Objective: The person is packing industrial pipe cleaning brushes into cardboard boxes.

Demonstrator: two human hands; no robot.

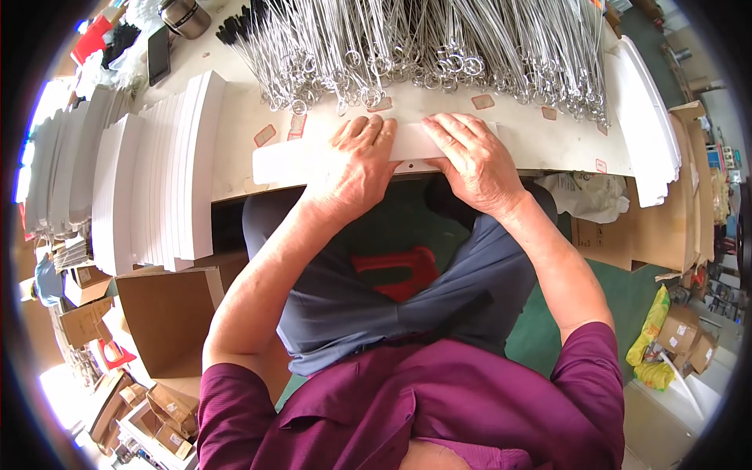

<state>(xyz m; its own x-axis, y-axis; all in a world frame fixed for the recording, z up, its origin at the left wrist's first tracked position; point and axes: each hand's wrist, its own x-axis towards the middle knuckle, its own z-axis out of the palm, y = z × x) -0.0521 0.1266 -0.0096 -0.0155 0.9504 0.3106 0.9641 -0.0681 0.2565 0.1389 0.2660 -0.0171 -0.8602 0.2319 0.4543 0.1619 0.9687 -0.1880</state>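
Observation:
A long, narrow white paper box (286, 163) lies along the near edge of the table, its left end sticking out past my left hand. My left hand (356, 166) is closed over its middle, fingers together on top. Close by on the right, my right hand (475, 163) grips the same box, fingers over the far side and thumb at the near side. Most of the box's right part is hidden under that hand. Just beyond the hands, a wide pile of wire-handled brushes (368, 55) with looped ends covers the back of the table.
Standing white boxes (160, 172) line the table's left side; flat white pieces (646, 125) are stacked at the right edge. A phone (159, 56) and a metal flask (185, 17) sit at the back left. An open carton (172, 321) is below left, a red stool (398, 272) beneath.

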